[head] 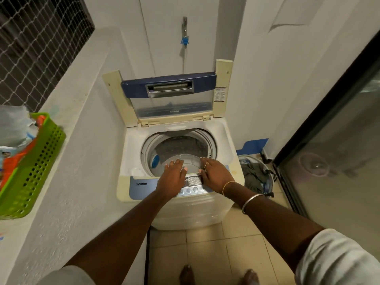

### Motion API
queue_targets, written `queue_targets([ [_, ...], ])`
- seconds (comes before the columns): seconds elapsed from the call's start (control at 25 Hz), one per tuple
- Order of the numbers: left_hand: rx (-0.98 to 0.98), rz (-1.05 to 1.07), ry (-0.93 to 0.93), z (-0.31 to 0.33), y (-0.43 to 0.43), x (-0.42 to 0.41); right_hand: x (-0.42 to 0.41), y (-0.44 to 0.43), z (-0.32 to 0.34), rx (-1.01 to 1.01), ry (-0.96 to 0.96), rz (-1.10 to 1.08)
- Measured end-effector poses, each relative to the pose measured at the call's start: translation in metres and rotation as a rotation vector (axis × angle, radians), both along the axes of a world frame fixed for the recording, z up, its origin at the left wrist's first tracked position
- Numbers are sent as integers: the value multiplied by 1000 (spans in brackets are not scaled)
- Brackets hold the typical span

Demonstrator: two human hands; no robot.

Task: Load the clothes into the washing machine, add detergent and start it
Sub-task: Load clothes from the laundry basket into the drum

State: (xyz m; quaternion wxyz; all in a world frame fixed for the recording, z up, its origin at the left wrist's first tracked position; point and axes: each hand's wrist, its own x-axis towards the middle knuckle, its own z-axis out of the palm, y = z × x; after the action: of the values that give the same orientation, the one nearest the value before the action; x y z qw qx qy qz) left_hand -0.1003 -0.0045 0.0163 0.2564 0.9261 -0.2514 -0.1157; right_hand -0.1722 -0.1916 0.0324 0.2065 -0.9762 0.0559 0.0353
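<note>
A cream top-loading washing machine (127, 182) stands against the wall with its lid (170, 95) raised upright. Its drum (181, 147) shows a dark inner wall and a pale bottom, with no clothes that I can make out. My left hand (171, 177) rests flat on the front rim of the opening, fingers spread. My right hand (216, 173) lies beside it, over the blue control panel (192, 185), with a ring and bangles on it. Neither hand holds anything. A bucket of dark clothes (255, 175) sits on the floor to the machine's right.
A green perforated basket (35, 167) with packets and a plastic bag sits on the white ledge at left. A tap (185, 31) with a hose hangs on the wall behind the machine. A glass sliding door (333, 153) bounds the right side. My bare feet stand on beige tiles.
</note>
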Motion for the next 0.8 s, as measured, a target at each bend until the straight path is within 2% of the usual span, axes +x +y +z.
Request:
queue_targets([
  [0.16,-40,-1,-37,7,-57,-17,-22,-48,9,39,-59,-46],
  [0.36,-65,-11,-47,11,-161,-60,-59,-137,11,93,-44,-79],
  [0.52,-122,-7,26,7,-238,-87,-82,-215,15,91,-37,-51],
  [0.68,-177,-21,135,0,-296,-106,-87,-270,-6,21,150,-5],
  [0.8,-190,-22,234,-15,-329,-95,-77,-298,-12,38,91,-25],
])
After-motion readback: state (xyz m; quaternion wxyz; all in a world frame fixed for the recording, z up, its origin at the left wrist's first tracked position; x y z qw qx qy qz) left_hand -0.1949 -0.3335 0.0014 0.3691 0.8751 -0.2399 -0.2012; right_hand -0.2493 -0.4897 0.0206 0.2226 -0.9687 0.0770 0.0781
